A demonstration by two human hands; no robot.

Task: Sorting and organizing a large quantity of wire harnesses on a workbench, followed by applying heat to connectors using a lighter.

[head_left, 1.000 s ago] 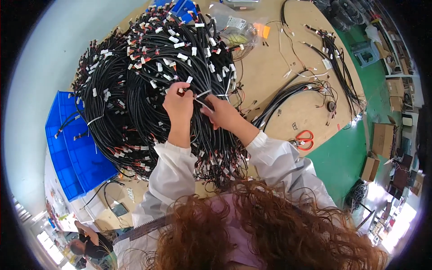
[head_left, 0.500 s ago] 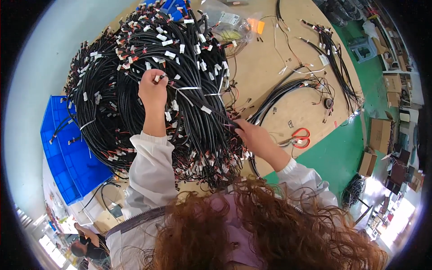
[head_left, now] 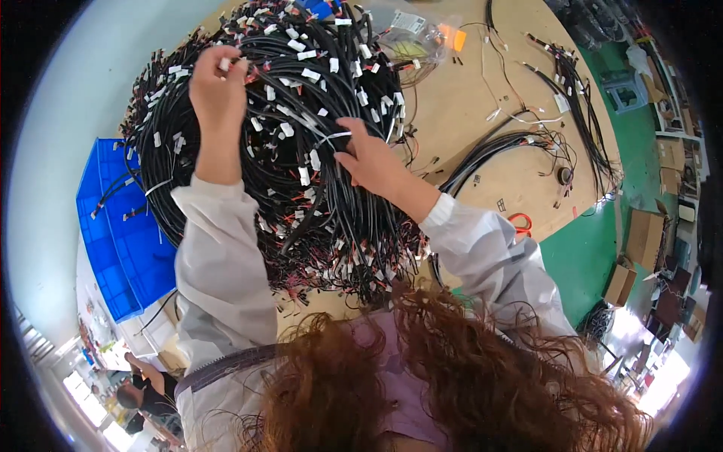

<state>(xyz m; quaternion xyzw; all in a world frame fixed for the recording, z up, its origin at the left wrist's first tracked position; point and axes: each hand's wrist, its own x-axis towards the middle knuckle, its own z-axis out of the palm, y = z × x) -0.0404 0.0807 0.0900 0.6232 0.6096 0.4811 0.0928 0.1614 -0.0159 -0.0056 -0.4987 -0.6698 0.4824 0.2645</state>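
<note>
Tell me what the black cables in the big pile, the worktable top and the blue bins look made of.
Black cables: rubbery or plastic sheath, matte with a faint sheen, carrying white tags that look like paper or tape.
Worktable top: probably plywood or fibreboard, flat tan, unvarnished look.
Blue bins: moulded plastic, smooth, slightly glossy.

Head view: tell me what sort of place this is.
Probably a wire-harness assembly workshop. A large pile of black cables with white tags covers the wooden workbench, blue plastic bins stand beside it, and cardboard boxes sit on the green floor.
</note>
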